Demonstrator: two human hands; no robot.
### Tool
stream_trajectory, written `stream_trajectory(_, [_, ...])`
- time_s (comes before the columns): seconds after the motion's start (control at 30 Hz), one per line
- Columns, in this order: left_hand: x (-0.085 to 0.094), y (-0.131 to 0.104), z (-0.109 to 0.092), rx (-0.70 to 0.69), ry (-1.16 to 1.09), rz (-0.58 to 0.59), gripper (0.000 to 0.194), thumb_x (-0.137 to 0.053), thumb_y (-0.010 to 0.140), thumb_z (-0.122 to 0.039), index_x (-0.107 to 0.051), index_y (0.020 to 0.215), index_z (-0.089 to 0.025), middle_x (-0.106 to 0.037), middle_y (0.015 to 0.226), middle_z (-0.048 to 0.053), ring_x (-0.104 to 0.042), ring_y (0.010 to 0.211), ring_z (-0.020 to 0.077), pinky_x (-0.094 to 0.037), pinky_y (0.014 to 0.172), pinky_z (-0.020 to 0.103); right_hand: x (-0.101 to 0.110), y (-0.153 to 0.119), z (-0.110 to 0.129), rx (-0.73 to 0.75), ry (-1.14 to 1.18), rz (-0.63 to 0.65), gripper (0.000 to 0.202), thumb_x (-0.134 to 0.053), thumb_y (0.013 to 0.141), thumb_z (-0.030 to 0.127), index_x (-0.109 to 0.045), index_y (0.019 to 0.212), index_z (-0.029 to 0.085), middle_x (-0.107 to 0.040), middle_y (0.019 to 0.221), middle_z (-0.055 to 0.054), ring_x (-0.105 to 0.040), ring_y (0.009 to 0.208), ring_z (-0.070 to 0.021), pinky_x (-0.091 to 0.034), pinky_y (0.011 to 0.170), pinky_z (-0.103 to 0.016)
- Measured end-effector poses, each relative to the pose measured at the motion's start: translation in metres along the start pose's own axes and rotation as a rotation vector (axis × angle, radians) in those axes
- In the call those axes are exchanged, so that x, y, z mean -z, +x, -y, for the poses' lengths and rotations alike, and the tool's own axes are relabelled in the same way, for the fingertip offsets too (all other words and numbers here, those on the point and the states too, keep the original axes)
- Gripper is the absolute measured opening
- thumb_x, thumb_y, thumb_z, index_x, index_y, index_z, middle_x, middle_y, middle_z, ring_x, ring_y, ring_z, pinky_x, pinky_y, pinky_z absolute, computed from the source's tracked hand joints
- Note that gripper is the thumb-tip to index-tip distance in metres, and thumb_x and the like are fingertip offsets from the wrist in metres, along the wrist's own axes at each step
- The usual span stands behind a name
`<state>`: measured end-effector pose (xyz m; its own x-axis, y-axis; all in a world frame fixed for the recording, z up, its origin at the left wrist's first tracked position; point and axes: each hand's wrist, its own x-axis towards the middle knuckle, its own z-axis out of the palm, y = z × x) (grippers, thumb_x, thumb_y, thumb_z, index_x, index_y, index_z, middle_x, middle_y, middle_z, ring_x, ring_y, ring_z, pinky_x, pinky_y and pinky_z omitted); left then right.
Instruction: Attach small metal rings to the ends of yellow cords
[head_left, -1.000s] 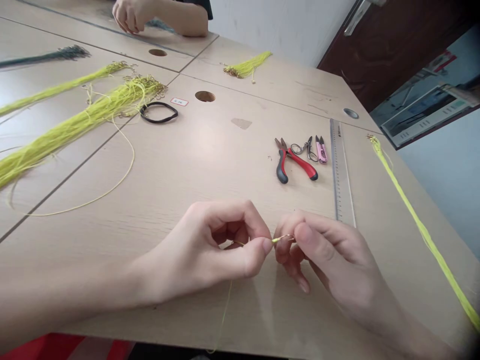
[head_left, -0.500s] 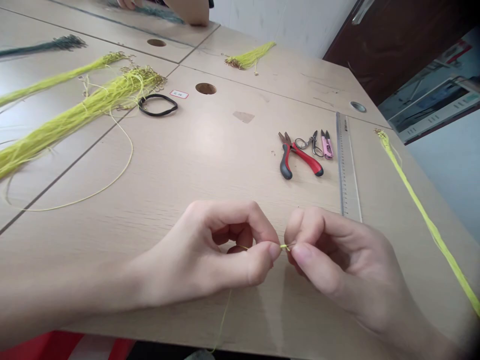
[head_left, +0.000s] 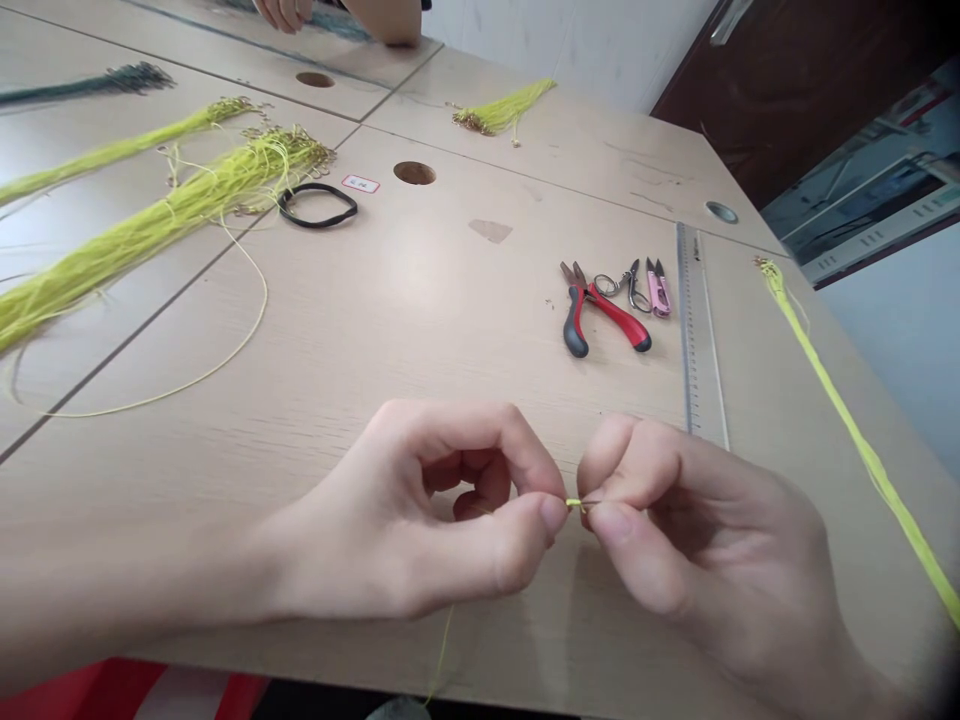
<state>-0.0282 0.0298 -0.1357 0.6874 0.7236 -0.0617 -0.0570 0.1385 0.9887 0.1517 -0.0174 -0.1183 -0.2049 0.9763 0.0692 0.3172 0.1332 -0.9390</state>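
Observation:
Low in the middle of the view, my left hand (head_left: 457,510) pinches a thin yellow cord (head_left: 573,503) between thumb and forefinger. Past the fingertips a short knotted-looking piece of it shows, and its loose tail hangs below the hand over the table's front edge. Facing it, my right hand (head_left: 697,530) is closed in a pinch at the other end of that piece, where the cord meets a small, thin end, perhaps metal, mostly hidden by the fingers. The two sets of fingertips are a small gap apart, just above the table (head_left: 420,330).
Red-handled pliers (head_left: 592,310), folding scissors (head_left: 628,284), pink thread snips (head_left: 657,290) and a clear ruler (head_left: 701,330) lie ahead. Yellow cord bundles (head_left: 165,220) spread left, another (head_left: 855,430) right. A black band (head_left: 318,206) lies near a table hole (head_left: 414,173). Another person's hand (head_left: 283,12) is at the far left.
My right hand has shifted slightly right, and a little more of the cord piece shows between my fingertips. At the far table, the other person's hand has come further into view.

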Motion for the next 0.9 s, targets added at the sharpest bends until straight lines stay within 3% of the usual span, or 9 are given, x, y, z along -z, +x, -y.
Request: stream_trajectory(0.9, [0.0008,0.0030,-0.0004,-0.053,0.039,0.020,0.013,-0.055,0.080,-0.017,-0.052,0.068,-0.017,-0.044,0.056,-0.005,-0.038,0.049,0.0064,-0.031,0.044,0.017,-0.0002,0.0017,-0.0012,0.073,-0.097,-0.006,0.018,-0.056,0.080,0.012,-0.047,0.067,0.020,-0.050,0.065,0.006,-0.046,0.056,-0.0037,-0.038,0.047,-0.015])
